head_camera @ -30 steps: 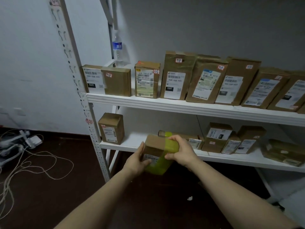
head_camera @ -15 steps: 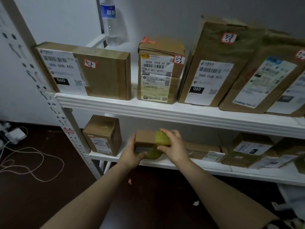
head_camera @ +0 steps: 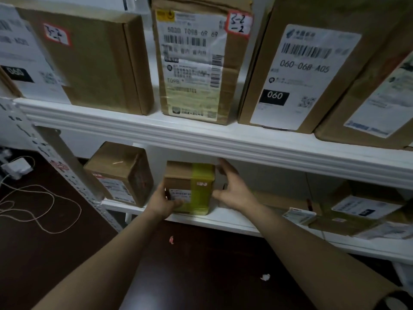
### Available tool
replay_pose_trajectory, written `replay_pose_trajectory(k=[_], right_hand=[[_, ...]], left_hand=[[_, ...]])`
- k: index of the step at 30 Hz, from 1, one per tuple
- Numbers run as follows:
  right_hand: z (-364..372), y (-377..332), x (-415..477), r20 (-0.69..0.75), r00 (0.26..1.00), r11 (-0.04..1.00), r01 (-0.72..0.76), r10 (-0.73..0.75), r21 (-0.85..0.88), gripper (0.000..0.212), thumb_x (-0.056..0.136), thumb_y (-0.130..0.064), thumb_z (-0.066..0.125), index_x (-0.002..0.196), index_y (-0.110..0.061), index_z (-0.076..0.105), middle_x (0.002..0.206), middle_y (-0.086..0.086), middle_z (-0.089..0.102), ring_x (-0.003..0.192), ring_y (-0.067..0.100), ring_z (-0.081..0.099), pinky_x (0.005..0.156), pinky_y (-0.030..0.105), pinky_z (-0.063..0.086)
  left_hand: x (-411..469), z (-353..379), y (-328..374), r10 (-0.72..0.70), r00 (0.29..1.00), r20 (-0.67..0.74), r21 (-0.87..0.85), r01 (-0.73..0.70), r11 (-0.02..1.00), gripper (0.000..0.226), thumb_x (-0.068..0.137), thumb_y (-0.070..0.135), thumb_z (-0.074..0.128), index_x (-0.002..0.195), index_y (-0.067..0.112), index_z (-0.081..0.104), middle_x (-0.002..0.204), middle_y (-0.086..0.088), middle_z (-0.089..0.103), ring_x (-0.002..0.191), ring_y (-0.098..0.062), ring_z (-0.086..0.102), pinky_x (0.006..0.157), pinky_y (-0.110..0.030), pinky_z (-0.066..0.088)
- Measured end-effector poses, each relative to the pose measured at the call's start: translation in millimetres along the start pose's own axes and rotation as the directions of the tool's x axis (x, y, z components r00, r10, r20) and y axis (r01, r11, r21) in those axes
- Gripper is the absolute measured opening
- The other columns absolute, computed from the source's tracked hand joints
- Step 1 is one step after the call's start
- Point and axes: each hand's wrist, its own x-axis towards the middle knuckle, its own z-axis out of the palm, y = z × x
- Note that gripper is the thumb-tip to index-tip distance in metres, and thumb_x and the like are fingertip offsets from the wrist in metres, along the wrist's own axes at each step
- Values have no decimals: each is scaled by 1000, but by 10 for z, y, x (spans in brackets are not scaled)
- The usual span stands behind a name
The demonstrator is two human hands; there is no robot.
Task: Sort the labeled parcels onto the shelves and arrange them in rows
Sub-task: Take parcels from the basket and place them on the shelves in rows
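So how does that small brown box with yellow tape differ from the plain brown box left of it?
The small brown cardboard box with yellow tape has a wide yellow band; the plain brown cardboard box shows only clear tape. The taped one faces straight out, gripped by the left hand; the plain one sits angled, untouched. Both stand on the lower white shelf with white labels.

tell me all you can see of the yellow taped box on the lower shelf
The small box is brown cardboard with a yellow-green tape band round its right part, a white label low on the front and a sticker on the tape. It stands upright on the lower shelf. The left hand grips its lower left corner; the right hand is open beside its right side.
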Motion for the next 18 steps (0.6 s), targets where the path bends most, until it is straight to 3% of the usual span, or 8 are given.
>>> replay_pose_trajectory(k=[2,3,5,6,8,11,14,18], right_hand=[[-174,229,-5,-93,995,990,-50,38,-132,86,77,-9,68,150,-19,23,148,6,35,136,22,36,105,29,37],[-270,369,-9,-122,990,946,-99,64,-309,87,77,-15,69,150,-18,22,148,8,35,136,25,34,110,32,32],[-406,661,1,-112,981,770,-195,160,-607,95,75,-34,72,151,-20,17,148,10,34,138,25,29,116,40,19],[-429,776,-8,-80,973,711,-215,219,-669,98,74,-39,73,151,-22,15,148,9,33,140,24,26,117,44,12],[-413,968,-8,-14,964,673,-196,266,-713,92,76,-40,70,150,-27,17,148,5,33,140,22,25,115,47,6],[-425,1121,21,21,982,687,-115,186,-718,68,86,-34,61,145,-31,28,146,0,36,136,22,31,114,41,10],[-498,1184,31,71,982,709,-74,173,-702,65,87,-36,60,144,-31,29,144,1,36,135,23,30,115,40,12],[-577,1242,-22,81,983,718,-64,166,-693,65,88,-34,60,144,-29,29,144,2,36,135,24,28,115,38,10]], left_hand=[[55,38,-53,-22,1000,-5,13,22,1000,59,72,-10,75,122,3,47,110,-15,63,106,-30,61,94,-42,50],[76,61,-85,-34,999,-9,14,34,999,56,70,-10,76,116,4,48,108,-14,63,104,-30,61,91,-40,50],[104,113,-148,-42,999,-9,3,42,999,54,68,-12,77,108,9,48,96,-5,62,94,-22,60,83,-32,48],[111,140,-173,-38,999,-4,-6,38,999,54,67,-12,78,106,10,48,91,0,61,89,-19,58,80,-30,47],[139,173,-235,-35,999,-2,-20,35,999,54,65,-11,79,104,11,49,87,4,61,86,-17,59,79,-28,47],[201,213,-263,-32,999,-3,-6,32,999,55,65,-5,82,110,4,53,98,-5,67,93,-21,64,81,-30,51],[241,332,-229,2,999,54,47,-4,999,56,68,-2,81,116,2,54,103,-7,68,101,-23,64,91,-36,52],[280,517,-188,30,997,64,66,-34,997,52,72,-3,78,116,5,51,97,1,66,98,-20,62,88,-30,48]])
